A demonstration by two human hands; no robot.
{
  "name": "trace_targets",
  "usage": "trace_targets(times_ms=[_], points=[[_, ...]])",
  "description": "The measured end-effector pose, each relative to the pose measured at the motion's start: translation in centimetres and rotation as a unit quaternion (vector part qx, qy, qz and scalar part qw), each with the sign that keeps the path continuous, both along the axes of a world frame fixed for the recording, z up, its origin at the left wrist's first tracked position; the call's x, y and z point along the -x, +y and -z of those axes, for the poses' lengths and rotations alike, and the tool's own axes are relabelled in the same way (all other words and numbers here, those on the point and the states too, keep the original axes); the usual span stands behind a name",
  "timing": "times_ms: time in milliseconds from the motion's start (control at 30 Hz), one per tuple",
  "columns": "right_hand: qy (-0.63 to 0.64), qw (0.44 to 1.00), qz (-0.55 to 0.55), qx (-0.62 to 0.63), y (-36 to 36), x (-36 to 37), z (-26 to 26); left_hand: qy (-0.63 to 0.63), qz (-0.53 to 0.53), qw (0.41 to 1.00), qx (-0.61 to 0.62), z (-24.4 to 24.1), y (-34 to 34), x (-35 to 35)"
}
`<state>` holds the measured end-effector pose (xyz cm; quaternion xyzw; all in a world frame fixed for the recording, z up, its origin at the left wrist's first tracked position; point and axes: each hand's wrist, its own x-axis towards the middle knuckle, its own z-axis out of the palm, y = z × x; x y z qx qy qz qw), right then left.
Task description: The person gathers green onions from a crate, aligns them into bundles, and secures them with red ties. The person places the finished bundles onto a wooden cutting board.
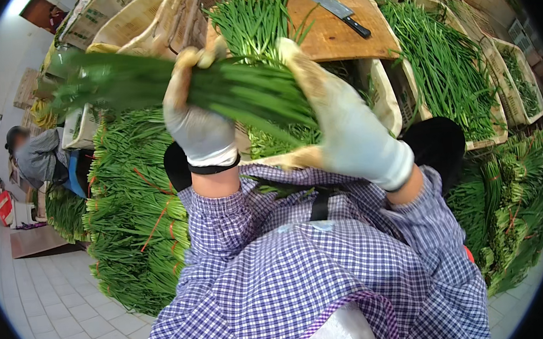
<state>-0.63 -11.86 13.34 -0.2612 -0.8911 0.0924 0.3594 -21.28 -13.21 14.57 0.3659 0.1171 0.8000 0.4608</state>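
Note:
A blurred bunch of long green leaves, probably Chinese chives (245,87), lies sideways between my two gloved hands. My left hand (198,108) is closed around its middle, thumb and fingers showing above it. At the bunch's right end is my right hand (344,110), its thumb and fingers spread about the leaf ends; whether it grips them is unclear. Just beyond, loose chives (256,20) lie on the left part of a wooden cutting board (337,33). A cleaver (340,13) with a black handle rests on the board, right of those chives.
Tied chive bundles (135,220) are piled at my left, more bundles (512,206) at my right. A plastic crate (487,141) full of loose chives stands right of the board. Empty-looking crates (137,21) are stacked at the back left. Another person (42,155) sits at the far left.

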Motion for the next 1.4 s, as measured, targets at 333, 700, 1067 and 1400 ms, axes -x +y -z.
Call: trace_targets(times_ms=[333,700,1067,1400], points=[[0.121,0.648,-0.371,0.654,5.6,-0.6,-2.1,0.136,0.151,0.968,0.145,-6.9,1.0,-1.4],[0.154,0.988,0.014,0.010,0.6,-4.6,0.4,-0.065,0.040,0.980,0.185,-1.7,2.0,4.2],[0.014,0.975,0.218,0.035,1.5,-4.5,8.2,-0.125,-0.145,0.944,0.269,-1.2,0.3,5.0],[0.147,0.979,0.108,0.086,-0.2,0.1,2.0,-0.096,-0.142,0.960,0.223,0.5,1.1,3.4]])
